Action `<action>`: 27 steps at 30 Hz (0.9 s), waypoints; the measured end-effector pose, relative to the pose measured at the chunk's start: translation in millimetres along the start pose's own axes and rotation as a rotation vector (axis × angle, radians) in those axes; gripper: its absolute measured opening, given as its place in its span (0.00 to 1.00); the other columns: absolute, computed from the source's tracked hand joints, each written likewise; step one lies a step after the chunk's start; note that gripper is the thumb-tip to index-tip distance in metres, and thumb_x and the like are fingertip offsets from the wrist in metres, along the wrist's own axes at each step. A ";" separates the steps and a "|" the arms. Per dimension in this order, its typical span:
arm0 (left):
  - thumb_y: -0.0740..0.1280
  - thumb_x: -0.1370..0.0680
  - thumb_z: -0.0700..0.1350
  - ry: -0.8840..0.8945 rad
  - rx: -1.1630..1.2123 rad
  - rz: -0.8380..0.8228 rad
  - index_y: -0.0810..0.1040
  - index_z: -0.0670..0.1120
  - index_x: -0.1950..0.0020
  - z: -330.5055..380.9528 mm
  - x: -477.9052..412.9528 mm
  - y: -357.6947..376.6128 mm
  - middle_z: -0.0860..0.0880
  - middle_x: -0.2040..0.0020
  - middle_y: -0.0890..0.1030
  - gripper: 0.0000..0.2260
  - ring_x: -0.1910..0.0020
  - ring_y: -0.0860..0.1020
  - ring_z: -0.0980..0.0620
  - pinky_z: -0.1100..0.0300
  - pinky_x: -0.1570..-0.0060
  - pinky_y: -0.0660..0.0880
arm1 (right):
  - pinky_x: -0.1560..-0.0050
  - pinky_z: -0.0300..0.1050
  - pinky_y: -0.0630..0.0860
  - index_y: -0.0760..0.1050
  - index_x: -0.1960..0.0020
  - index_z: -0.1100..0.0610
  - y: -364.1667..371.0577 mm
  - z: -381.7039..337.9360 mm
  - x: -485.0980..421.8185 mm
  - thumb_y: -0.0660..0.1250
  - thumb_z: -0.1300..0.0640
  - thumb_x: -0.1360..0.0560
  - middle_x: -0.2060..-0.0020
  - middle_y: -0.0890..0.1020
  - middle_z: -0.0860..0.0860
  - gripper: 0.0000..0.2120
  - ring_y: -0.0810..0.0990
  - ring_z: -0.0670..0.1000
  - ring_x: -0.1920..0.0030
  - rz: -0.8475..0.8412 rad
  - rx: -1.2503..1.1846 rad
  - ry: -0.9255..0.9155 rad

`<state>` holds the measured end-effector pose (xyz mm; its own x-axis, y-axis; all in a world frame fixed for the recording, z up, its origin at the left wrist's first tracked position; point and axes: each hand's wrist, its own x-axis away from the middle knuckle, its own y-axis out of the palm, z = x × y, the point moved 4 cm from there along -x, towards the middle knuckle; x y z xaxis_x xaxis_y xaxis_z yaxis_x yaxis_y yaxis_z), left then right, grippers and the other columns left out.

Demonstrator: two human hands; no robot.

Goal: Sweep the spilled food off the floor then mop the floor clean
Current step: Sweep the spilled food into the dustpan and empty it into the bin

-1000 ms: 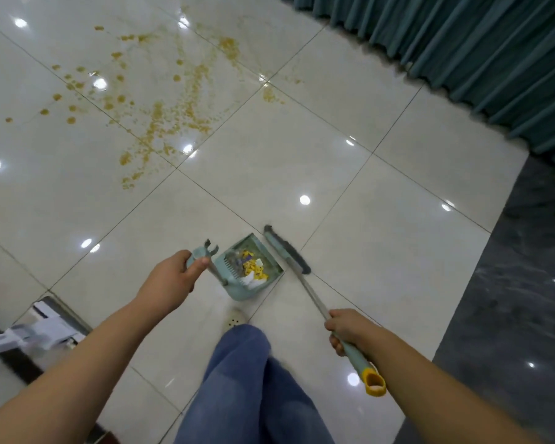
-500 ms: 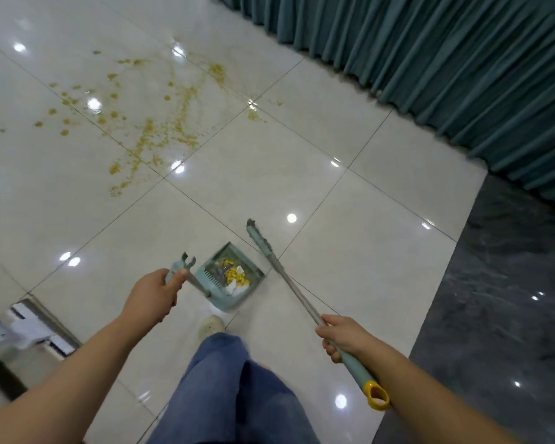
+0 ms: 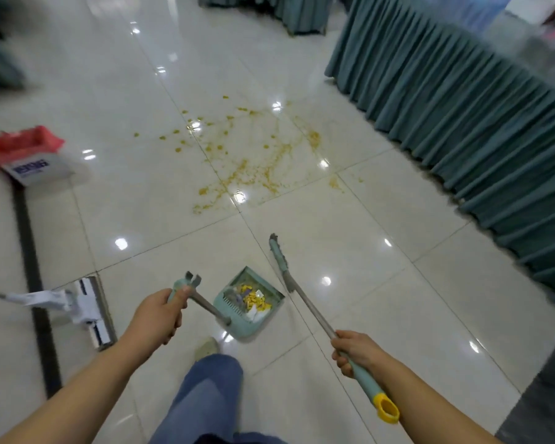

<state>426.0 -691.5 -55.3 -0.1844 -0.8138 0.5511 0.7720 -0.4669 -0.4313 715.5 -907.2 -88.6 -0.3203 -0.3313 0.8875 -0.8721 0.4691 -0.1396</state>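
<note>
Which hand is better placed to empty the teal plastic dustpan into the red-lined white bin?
Probably the left hand: it grips the handle of the teal plastic dustpan, and the red-lined white bin is on that side. The right hand grips the long-handled teal broom.

Bright overhead light, white glare spots on glossy floor (image 3: 350, 331), motion blur (strongest at edges), wide-angle bending

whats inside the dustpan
The dustpan holds a small pile of yellow food bits, white scraps and some greyish pieces. Whatever lies under the pile is covered.
</note>
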 end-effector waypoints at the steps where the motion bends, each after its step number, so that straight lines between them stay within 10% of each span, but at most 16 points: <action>1: 0.59 0.20 0.55 -0.012 0.024 0.016 0.75 0.38 0.58 0.3 -9.1 -13.2 0.45 0.73 0.73 0.20 0.77 0.68 0.50 0.63 0.80 0.64 | 0.80 0.34 0.63 0.68 0.38 0.73 12.6 -18.6 -4.3 0.59 0.69 0.22 0.71 0.69 0.57 0.13 0.65 0.47 0.79 -0.020 0.015 0.000; 27: 0.65 0.22 0.41 -0.189 0.401 0.518 0.73 0.38 0.59 104.2 -269.3 -246.5 0.42 0.73 0.72 0.08 0.78 0.69 0.49 0.63 0.77 0.66 | 0.78 0.37 0.68 0.71 0.58 0.62 242.1 -480.6 -179.8 0.60 0.68 0.22 0.70 0.73 0.59 0.07 0.69 0.50 0.76 -0.214 0.496 -0.119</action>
<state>348.8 -321.2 -23.0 0.3509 -0.8066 0.4756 0.9044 0.1604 -0.3953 739.8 -340.6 -70.9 -0.1314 -0.4805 0.8671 -0.9828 -0.0514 -0.1774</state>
